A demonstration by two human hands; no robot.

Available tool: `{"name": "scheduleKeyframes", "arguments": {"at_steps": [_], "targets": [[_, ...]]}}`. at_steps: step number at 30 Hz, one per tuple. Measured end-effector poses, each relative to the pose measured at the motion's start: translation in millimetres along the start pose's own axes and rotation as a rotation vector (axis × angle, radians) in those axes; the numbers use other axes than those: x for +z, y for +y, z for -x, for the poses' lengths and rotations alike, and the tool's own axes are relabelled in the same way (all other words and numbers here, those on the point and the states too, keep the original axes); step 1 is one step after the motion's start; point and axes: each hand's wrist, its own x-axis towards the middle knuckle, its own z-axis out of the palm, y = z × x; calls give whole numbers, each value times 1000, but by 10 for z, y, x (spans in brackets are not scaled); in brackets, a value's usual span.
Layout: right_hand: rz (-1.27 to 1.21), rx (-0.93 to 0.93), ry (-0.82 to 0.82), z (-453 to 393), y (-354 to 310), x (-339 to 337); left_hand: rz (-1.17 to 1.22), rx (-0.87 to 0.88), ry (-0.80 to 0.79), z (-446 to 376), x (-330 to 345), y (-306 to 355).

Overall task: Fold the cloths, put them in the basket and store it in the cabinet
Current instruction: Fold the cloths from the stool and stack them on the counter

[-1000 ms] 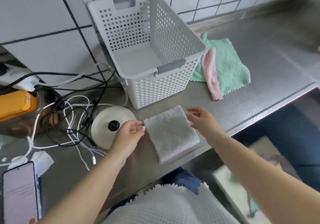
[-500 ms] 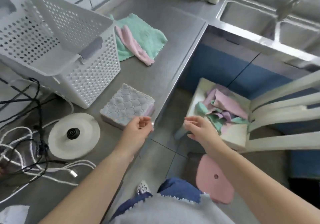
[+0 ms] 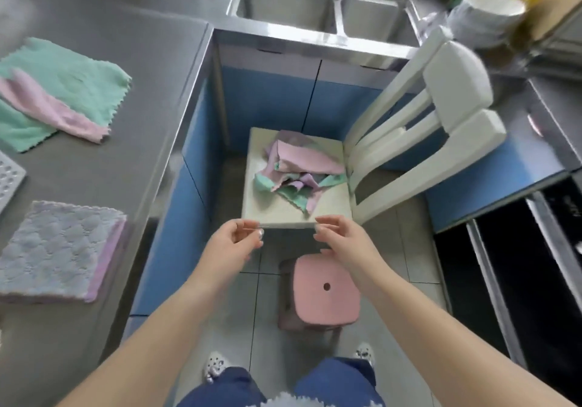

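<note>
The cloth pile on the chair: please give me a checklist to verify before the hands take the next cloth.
1. Both hands free: left hand and right hand hold nothing. Ok.
2. Cloth pile within view on the chair seat, unobstructed. Ok.
3. Single cloth separable: cloths lie tangled. Cannot tell.
4. Counter has bare room for folding between the folded cloth and the green and pink cloths. Ok.
5. Pink stool stands before the chair, near the feet. Not ok.

Steel counter (image 3: 132, 142), double sink (image 3: 318, 6), blue cabinets (image 3: 267, 104), white chair (image 3: 409, 142), pink stool (image 3: 324, 293), grey tiled floor (image 3: 277, 353)
</note>
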Motion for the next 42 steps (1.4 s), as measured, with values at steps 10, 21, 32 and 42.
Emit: {"name": "scheduleKeyframes", "arguments": {"at_steps": [10, 21, 32, 42], "targets": [[17, -38, -47, -485, 130, -1570, 41, -38, 59, -189, 1565, 240], [-1, 14, -181, -1468, -192, -1946, 210, -215, 205, -898, 1977, 473], [64, 102, 26, -3082, -273, -1088, 275, -327, 119, -2817, 1118, 457], [769, -310, -157, -4793, 994, -715, -357, -25, 205, -4302, 1562, -752]]}}
